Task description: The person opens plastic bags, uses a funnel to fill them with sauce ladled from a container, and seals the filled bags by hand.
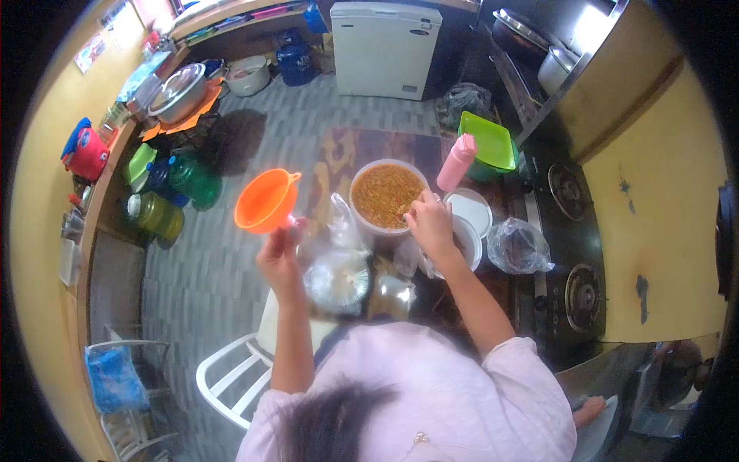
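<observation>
My left hand [279, 262] is raised to the left of the table, fingers closed around the lower part of an orange funnel [265, 202] with its wide mouth up. Something pinkish and clear shows at the fingertips, too small to name. Over the near right rim of a tub of chunky orange-brown sauce [387, 191], my right hand [429, 221] has its fingers pinched together. What they grip, if anything, is hidden. Below the tub sit clear plastic bags [339, 281], one with pale ridged contents. A white container [468, 245] stands partly under my right forearm.
A pink bottle [456, 163], a green square container [489, 142], a white lid [469, 212] and a clear bag [519, 246] stand right of the tub. Beyond them is a black gas stove [566, 231]. A white chair [239, 377] is at lower left. Another person's hand [589, 412] shows lower right.
</observation>
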Motion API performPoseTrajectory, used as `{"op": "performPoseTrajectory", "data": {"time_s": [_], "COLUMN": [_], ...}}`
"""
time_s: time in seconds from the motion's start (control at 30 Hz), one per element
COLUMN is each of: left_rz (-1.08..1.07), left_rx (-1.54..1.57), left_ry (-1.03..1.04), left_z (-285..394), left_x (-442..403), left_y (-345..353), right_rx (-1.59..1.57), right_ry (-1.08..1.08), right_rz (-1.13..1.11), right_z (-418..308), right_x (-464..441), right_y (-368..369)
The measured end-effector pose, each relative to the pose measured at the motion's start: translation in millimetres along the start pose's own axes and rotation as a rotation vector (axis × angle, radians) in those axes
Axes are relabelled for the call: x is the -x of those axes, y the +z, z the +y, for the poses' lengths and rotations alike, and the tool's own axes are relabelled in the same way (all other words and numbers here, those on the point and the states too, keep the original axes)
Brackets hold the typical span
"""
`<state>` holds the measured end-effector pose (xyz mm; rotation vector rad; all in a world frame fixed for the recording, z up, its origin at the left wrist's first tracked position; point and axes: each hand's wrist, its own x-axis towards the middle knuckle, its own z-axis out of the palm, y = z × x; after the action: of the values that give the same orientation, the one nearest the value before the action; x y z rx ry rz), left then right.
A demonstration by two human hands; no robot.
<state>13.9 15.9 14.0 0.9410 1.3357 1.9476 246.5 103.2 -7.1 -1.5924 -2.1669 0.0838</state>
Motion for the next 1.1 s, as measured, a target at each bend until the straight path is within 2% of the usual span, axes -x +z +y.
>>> {"op": "performPoseTrajectory", "data": {"time_s": [0.23,0.33,0.43,0.53,0.63,0.73,0.83,1.1], "left_rz": [-0.005,-0.002,-0.001,-0.012,-0.026,-0.031,-0.021,-0.068], "left_rx": [0.028,0.061,0.084,0.063,0.041,0.031,0.011,0.036], "left_ry": [-0.013,-0.029,-0.045,-0.054,-0.065,-0.074,-0.102,-0.084], "left_z": [-7.9,-8.2,-6.8,-8.0,-7.1,-4.9,-1.9,-12.2], "left_x": [1.6,2.2,3.1,2.8,2.7,3.4,4.6,5.7], "left_y": [-3.8,-2.6,0.3,1.1,1.5,3.4,5.0,4.0], "right_rx": [-0.162,-0.232,-0.6,-0.73,-0.839,-0.948,-0.82,-0.954], "right_ry": [-0.167,-0.099,0.0,-0.019,0.0,-0.105,-0.135,-0.044], "right_rz": [0.366,0.326,0.291,0.36,0.334,0.318,0.263,0.188], "right_z": [-1.2,2.6,5.1,9.4,1.2,4.2,5.6,10.4], "right_x": [-27.7,-32.1,-35.1,-38.6,-35.4,-32.8,-24.9,-14.9], "right_y": [-36.8,-49.7,-55.5,-62.0,-86.2,-91.8,-97.2,-72.2]}}
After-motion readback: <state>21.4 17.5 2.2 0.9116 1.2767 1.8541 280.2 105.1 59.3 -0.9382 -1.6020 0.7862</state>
